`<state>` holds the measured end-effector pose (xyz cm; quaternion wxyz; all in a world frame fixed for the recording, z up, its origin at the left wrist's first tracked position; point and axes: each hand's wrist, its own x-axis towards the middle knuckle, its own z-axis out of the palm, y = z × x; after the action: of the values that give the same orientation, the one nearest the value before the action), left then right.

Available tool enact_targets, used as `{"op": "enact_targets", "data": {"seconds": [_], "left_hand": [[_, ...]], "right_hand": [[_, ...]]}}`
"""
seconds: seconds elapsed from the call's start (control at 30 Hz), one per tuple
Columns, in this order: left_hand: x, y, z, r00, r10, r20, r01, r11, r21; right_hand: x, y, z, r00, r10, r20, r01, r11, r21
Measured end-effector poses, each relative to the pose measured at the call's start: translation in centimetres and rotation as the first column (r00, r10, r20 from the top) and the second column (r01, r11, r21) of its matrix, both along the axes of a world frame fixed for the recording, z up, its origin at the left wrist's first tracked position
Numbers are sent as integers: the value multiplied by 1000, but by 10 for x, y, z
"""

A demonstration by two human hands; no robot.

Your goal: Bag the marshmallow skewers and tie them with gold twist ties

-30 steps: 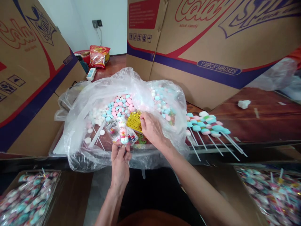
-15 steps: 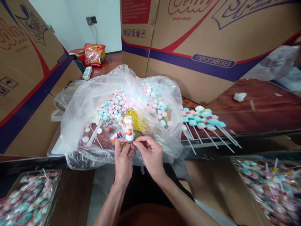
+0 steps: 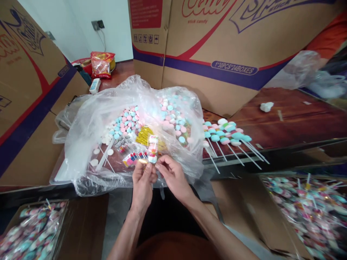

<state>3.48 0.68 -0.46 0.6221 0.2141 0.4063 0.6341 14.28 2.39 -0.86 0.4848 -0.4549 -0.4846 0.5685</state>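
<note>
A clear-wrapped stick candy [image 3: 152, 148], stacked with pink, white and blue pieces, stands upright above my fingers. My left hand [image 3: 143, 182] pinches it just below the candy pieces. A shiny gold twist tie [image 3: 142, 161] sticks out to the left over my left fingertips. Closed in a pinch at the right side of the wrapper's neck, my right hand [image 3: 173, 178] grips the tie's other end, mostly hidden by the fingers. Behind lie a bundle of yellow-gold twist ties [image 3: 144, 135] and printed wrappers [image 3: 132, 157].
A large clear plastic bag [image 3: 84, 126] drapes over loose pastel candies [image 3: 127, 121]. Unwrapped candy sticks [image 3: 225, 133] lie to the right. Cardboard boxes [image 3: 195, 72] stand behind and at left. Lower boxes hold wrapped candies [image 3: 311, 209] [image 3: 35, 227]. An orange sleeve [image 3: 329, 36] shows at far right.
The view has shifted slightly to the right. The gold tie, stretched between both hands before, now points left from the neck. The wrapped candy has turned a little and tilts slightly right.
</note>
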Motion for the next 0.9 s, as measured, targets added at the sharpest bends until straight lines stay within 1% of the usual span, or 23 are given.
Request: {"op": "enact_targets", "data": {"seconds": [0.07,0.13,0.17,0.2,0.27,0.3,0.33,0.37,0.4,0.43,0.47,0.5,0.53,0.57,0.63,0.7,0.77,0.8,0.83,0.87,0.9], "left_hand": [[-5,-1,2,985,-97,145,107,992,-63],[-11,-3,6,927,-207,311,251,962,-106],[-14,-5,9,893,-245,377,309,944,-118],[-16,-6,12,864,-272,423,354,927,-127],[-18,-8,16,844,-316,434,412,899,-147],[-17,-9,18,854,-337,396,424,892,-157],[-15,-9,18,879,-348,327,416,895,-164],[-12,-10,18,915,-337,224,376,912,-165],[-8,-11,17,953,-289,94,300,941,-153],[-4,-12,14,977,-208,-49,201,972,-123],[0,-14,11,976,-117,-185,104,991,-80],[3,-17,8,953,-36,-300,27,999,-34],[4,-20,5,922,18,-386,-20,1000,0],[5,-22,1,893,42,-448,-39,999,17],[3,-26,-3,862,33,-507,-30,999,13],[-1,-25,-5,883,13,-470,-22,1000,-14],[-4,-20,-3,948,-11,-317,-13,997,-72],[-6,-17,-1,978,-27,-207,3,993,-117],[-8,-13,1,995,-44,-94,28,986,-167],[-9,-9,4,998,-61,9,62,975,-215],[-11,-6,6,993,-75,94,97,962,-256]], "right_hand": [[3,-1,-1,990,68,-123,-73,997,-34],[7,0,1,964,144,-222,-153,988,-23],[10,0,3,952,190,-238,-196,981,-1],[13,1,5,945,239,-225,-238,971,29],[19,2,8,950,294,-105,-282,952,116],[21,3,9,960,281,-6,-276,945,174],[22,3,8,966,239,102,-258,936,242],[22,2,7,963,174,205,-232,923,307],[21,1,5,952,98,289,-205,908,367],[19,-1,4,935,23,353,-179,891,416],[17,-3,2,917,-44,396,-153,878,453],[15,-5,2,901,-93,423,-131,872,471],[14,-7,2,890,-120,441,-114,876,468],[13,-8,3,885,-126,449,-101,887,450],[14,-9,6,893,-77,444,-104,923,369],[15,-8,10,909,15,417,-137,955,264],[16,-8,11,918,67,391,-161,964,212],[17,-9,10,917,64,393,-165,960,227],[17,-9,9,914,34,403,-160,945,284],[16,-10,7,908,-20,419,-152,916,372],[17,-10,6,893,-87,441,-148,869,472]]}}
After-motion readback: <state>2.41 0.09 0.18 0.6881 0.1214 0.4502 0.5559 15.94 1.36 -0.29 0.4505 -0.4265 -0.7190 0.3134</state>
